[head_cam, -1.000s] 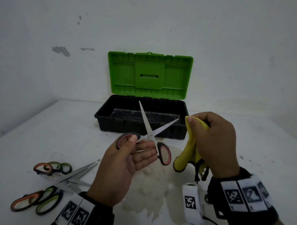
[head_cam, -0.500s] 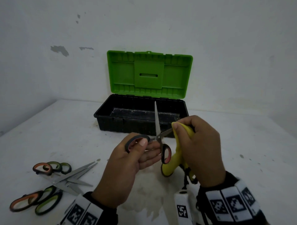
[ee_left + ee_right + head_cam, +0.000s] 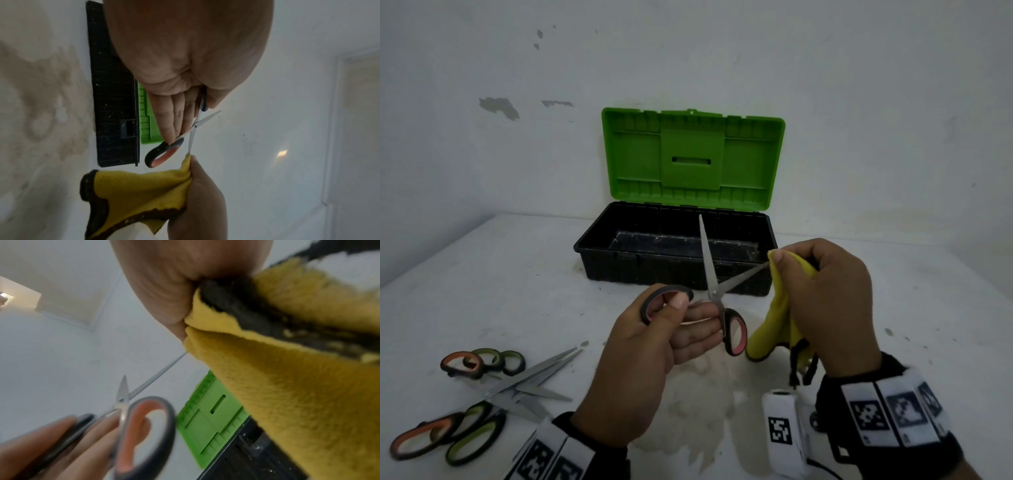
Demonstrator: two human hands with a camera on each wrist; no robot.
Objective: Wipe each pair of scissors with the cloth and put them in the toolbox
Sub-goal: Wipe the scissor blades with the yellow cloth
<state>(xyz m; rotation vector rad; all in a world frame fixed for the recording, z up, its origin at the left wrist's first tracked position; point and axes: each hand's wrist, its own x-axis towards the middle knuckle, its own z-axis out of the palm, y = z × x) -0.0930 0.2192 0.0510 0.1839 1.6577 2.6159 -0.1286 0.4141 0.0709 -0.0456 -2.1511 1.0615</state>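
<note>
My left hand grips one loop of the black-and-pink scissors, which are spread wide open in front of the toolbox. One blade points up, the other slants right into the yellow cloth. My right hand pinches that cloth around the blade's tip, as the left wrist view shows with the cloth and the scissors. In the right wrist view the cloth covers the blade tip and the scissors sit low left. The black toolbox stands open with its green lid upright.
Several other scissors with orange and green handles lie in a heap at the table's near left. A stained patch marks the white table between my wrists. The wall rises right behind the toolbox.
My right hand slid the cloth outward along the slanting blade, from near the pivot to the tip. The left hand kept hold and the scissors stayed spread.
</note>
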